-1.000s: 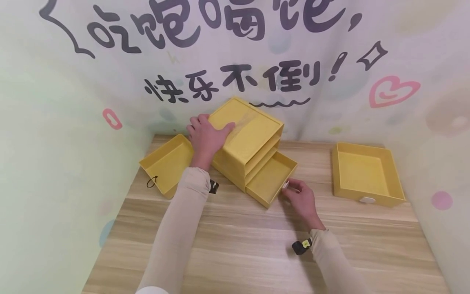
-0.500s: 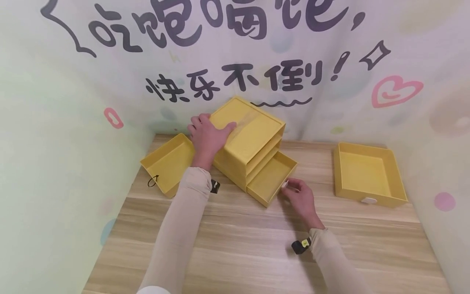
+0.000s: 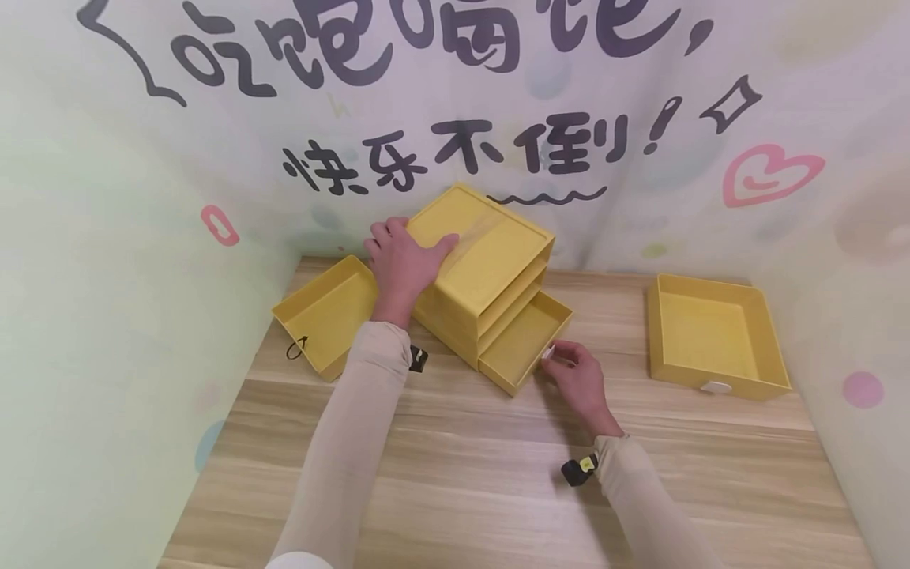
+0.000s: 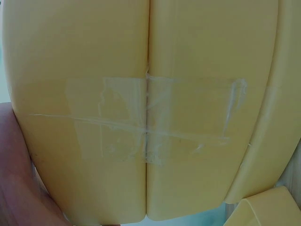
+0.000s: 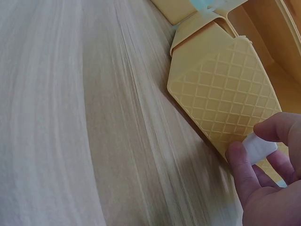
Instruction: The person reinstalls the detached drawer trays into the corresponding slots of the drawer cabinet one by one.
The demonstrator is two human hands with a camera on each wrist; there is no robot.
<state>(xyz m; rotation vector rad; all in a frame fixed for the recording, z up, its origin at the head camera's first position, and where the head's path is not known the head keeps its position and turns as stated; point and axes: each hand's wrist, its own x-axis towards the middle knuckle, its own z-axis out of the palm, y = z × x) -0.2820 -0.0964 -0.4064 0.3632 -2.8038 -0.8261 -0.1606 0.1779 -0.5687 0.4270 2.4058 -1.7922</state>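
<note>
A yellow three-tier drawer cabinet (image 3: 490, 237) stands angled against the wall, clear tape across the seams of its side (image 4: 146, 117). My left hand (image 3: 403, 265) grips its upper left edge, thumb on top and fingers over the side. The upper two slots are without drawers. From the bottom slot a drawer (image 3: 526, 336) sticks partly out. Its front shows a waffle pattern in the right wrist view. My right hand (image 3: 577, 378) pinches the white handle (image 5: 258, 148) on that front between thumb and fingers.
One loose yellow drawer (image 3: 323, 316) lies at the left, partly behind my left arm, with a thin black loop (image 3: 295, 348) at its edge. Another loose drawer (image 3: 711, 332) with a white handle sits at the right. The wood-grain table (image 3: 483, 474) ends against printed walls.
The bottom drawer has slid slightly further into the cabinet, my right hand moving with it. My left hand stays on the cabinet.
</note>
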